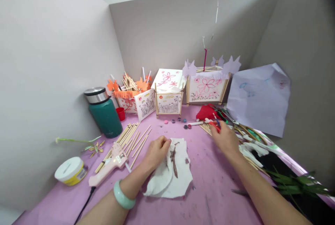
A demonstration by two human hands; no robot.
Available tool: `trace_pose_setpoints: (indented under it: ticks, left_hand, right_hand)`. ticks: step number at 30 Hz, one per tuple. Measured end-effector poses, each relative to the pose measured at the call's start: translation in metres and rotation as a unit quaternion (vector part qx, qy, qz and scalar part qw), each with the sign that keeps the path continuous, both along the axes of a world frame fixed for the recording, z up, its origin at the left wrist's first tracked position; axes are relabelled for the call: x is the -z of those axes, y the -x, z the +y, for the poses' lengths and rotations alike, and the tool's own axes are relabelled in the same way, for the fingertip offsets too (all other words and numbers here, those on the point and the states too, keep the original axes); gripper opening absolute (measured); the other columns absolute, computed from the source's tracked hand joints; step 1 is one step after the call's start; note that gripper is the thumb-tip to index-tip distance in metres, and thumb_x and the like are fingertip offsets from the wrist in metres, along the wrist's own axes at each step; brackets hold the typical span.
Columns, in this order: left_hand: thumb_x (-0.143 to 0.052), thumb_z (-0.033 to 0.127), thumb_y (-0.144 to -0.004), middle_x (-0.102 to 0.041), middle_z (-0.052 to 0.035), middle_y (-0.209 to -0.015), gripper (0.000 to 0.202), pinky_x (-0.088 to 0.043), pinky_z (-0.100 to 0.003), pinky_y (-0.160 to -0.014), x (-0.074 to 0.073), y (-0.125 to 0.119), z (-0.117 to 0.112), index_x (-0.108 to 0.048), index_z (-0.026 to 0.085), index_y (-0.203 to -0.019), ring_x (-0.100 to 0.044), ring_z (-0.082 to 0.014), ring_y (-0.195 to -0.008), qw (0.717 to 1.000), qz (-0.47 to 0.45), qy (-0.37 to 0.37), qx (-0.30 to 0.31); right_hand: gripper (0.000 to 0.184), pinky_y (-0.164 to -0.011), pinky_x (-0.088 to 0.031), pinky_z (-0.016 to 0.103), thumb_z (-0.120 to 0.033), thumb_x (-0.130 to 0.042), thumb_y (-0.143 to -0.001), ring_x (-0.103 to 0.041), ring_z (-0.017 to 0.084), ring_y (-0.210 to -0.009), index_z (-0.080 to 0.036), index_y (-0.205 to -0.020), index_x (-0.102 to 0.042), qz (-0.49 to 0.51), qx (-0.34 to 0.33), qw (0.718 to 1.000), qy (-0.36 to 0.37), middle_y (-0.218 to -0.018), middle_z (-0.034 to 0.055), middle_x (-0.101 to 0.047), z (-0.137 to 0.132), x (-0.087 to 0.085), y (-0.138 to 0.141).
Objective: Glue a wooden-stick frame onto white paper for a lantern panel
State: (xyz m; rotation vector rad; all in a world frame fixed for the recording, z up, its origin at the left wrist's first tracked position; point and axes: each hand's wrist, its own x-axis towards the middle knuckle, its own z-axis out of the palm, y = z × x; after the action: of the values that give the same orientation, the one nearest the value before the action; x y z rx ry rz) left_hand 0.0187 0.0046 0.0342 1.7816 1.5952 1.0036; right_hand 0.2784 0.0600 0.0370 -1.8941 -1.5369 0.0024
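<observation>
My left hand (158, 150), bangled in pale green (123, 195), lies near the centre of the purple table (206, 190), its fingers bent and closed on the far left edge of a white sheet (184, 181). The sheet lies flat in the near middle, its left side folded over in a curved flap, with a brown streak (175, 165) running down beside the fold. My right hand (226, 139) reaches out to the right of the sheet, its fingers bent about a red item (215, 126) (mostly hidden by the hand, so I cannot tell whether they grip it or merely touch it). Just beyond these fingers lies a red bundle (205, 112); a slim white rod (197, 123) lies just to their left. On the left of the table, a pink glue gun (104, 172) rests beside pale wooden sticks (128, 133), with a green bottle (106, 116) farther off and a white-lidded tub (69, 169) nearer. At the far side stand a paper-panelled box (169, 104) and, to its right, a larger lantern-like frame (206, 90).
</observation>
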Motion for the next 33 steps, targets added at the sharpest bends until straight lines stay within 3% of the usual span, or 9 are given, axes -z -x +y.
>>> trace_pose_setpoints:
  ticks: [3,7,11,14,17,20,26,30,33]
  left_hand:
    - [-0.045,0.037,-0.086,-0.045,0.0051,-0.056,0.027,-0.028,-0.025,-0.057,0.000,-0.003,-0.002,-0.049,0.019,-0.066,-0.043,-0.0118,-0.057,0.999,0.021,0.005,0.024]
    - [-0.046,0.035,-0.085,-0.045,0.0049,-0.053,0.026,-0.026,-0.024,-0.055,0.002,-0.005,-0.007,-0.052,0.018,-0.066,-0.043,-0.0115,-0.054,0.998,0.048,-0.003,0.047]
    - [-0.051,0.035,-0.084,-0.054,0.0024,-0.057,0.022,-0.028,-0.024,-0.056,0.004,-0.005,-0.010,-0.060,0.018,-0.071,-0.048,-0.0128,-0.055,0.994,0.063,0.004,0.084]
    - [-0.053,0.038,-0.084,-0.053,0.0033,-0.055,0.022,-0.028,-0.024,-0.055,0.003,-0.006,-0.011,-0.064,0.019,-0.080,-0.046,-0.0125,-0.052,0.996,0.044,-0.017,0.071]
    - [-0.055,0.041,-0.083,-0.046,0.0052,-0.052,0.030,-0.027,-0.024,-0.053,0.000,-0.009,-0.011,-0.066,0.016,-0.094,-0.041,-0.0112,-0.050,0.996,-0.048,-0.024,0.073]
    - [-0.058,0.045,-0.081,-0.043,0.0059,-0.053,0.043,-0.026,-0.023,-0.050,-0.002,-0.014,-0.012,-0.065,0.013,-0.108,-0.036,-0.0097,-0.049,0.973,-0.203,0.036,0.105]
    - [-0.066,0.052,-0.073,-0.038,0.0067,-0.047,0.042,-0.016,-0.022,-0.043,-0.007,-0.017,-0.013,-0.068,0.010,-0.079,-0.025,-0.0046,-0.042,0.925,-0.354,0.112,0.078]
    - [-0.064,0.054,-0.076,-0.040,0.0080,-0.048,0.049,-0.010,-0.022,-0.039,-0.012,-0.010,-0.010,-0.067,0.010,-0.095,-0.021,-0.0024,-0.037,0.896,-0.414,0.143,0.072]
    - [-0.065,0.052,-0.077,-0.039,0.0086,-0.048,0.049,-0.011,-0.022,-0.039,-0.013,-0.004,-0.008,-0.066,0.009,-0.099,-0.023,-0.0021,-0.036,0.882,-0.439,0.150,0.081]
  right_hand:
    - [0.036,-0.067,-0.035,0.032,-0.039,-0.048,-0.088,-0.055,0.028,-0.093,-0.013,-0.109,-0.060,-0.137,0.050,0.988,-0.056,-0.102,0.0155,-0.060,0.010,0.008,-0.021]
    - [0.035,-0.066,-0.035,0.031,-0.042,-0.049,-0.089,-0.055,0.026,-0.091,-0.014,-0.104,-0.063,-0.162,0.039,0.978,-0.129,-0.099,0.0133,-0.059,0.008,0.015,-0.016]
    - [0.031,-0.064,-0.034,0.030,-0.039,-0.043,-0.093,-0.055,0.020,-0.079,-0.017,-0.092,-0.065,-0.113,-0.071,0.979,-0.156,-0.088,0.0080,-0.062,-0.004,0.013,0.011]
    - [0.032,-0.068,-0.037,0.030,-0.037,-0.038,-0.096,-0.056,0.020,-0.080,-0.019,-0.090,-0.063,-0.068,-0.184,0.968,-0.155,-0.086,0.0069,-0.062,-0.021,0.008,0.036]
    - [0.030,-0.069,-0.037,0.030,-0.030,-0.033,-0.098,-0.056,0.018,-0.078,-0.018,-0.092,-0.060,-0.042,-0.310,0.941,-0.127,-0.084,0.0064,-0.061,-0.043,0.005,0.065]
    - [0.027,-0.066,-0.036,0.029,-0.025,-0.034,-0.097,-0.054,0.017,-0.074,-0.018,-0.086,-0.058,-0.055,-0.368,0.921,-0.111,-0.081,0.0066,-0.060,-0.061,0.007,0.089]
    - [0.031,-0.069,-0.039,0.029,-0.026,-0.033,-0.098,-0.057,0.017,-0.074,-0.018,-0.082,-0.058,-0.009,-0.405,0.912,-0.065,-0.081,0.0068,-0.062,-0.066,0.008,0.100]
    - [0.025,-0.076,-0.041,0.030,-0.032,-0.041,-0.096,-0.061,0.019,-0.085,-0.020,-0.098,-0.063,0.038,-0.402,0.914,-0.028,-0.094,0.0071,-0.067,-0.063,-0.001,0.089]
    - [0.023,-0.068,-0.042,0.029,-0.032,-0.047,-0.092,-0.061,0.017,-0.070,-0.021,-0.105,-0.063,0.136,-0.387,0.912,0.006,-0.079,0.0023,-0.067,-0.063,-0.004,0.082]
